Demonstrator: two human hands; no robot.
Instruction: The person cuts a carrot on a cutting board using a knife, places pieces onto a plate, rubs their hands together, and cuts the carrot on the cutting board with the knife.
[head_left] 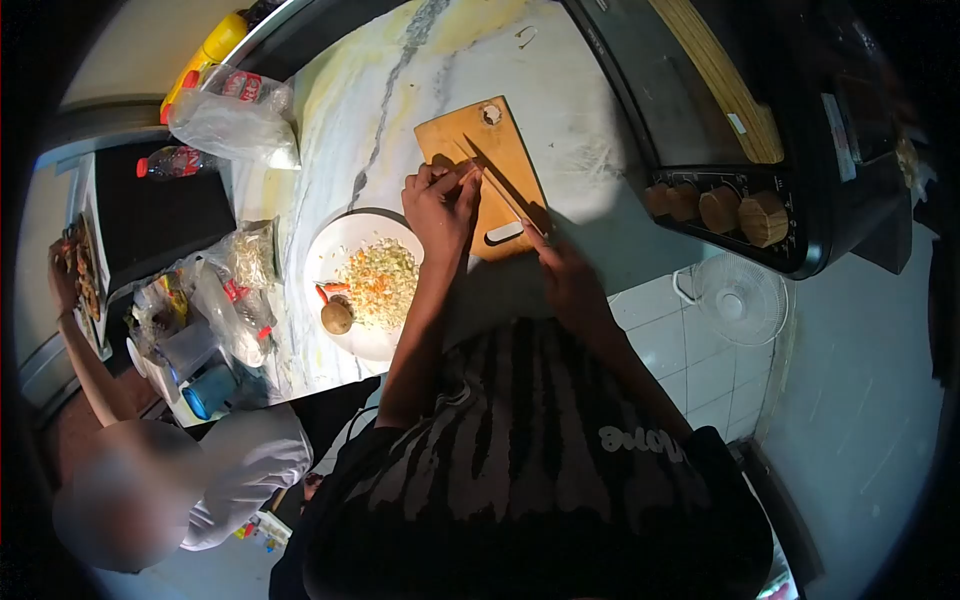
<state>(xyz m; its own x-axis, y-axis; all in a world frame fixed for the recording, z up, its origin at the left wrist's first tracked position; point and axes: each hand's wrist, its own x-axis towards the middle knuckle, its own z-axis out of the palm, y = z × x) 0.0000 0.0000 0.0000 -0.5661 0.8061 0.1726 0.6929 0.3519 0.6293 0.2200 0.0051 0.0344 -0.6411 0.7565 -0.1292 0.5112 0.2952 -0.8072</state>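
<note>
Left hand [438, 205] pinches brown piece [466, 169]; right hand [566, 272] fingers wrap knife [505, 199], tip toward 11 o'clock. Piece slips, blade could nick left hand.

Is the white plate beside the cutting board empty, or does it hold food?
Not empty: chopped pale and orange pieces lie on the plate, a round brown item beside them.

Tan cutting board [515, 150], white countertop [560, 95] grey-and-yellow-veined.

Head-worn view, facing forward and down
</note>
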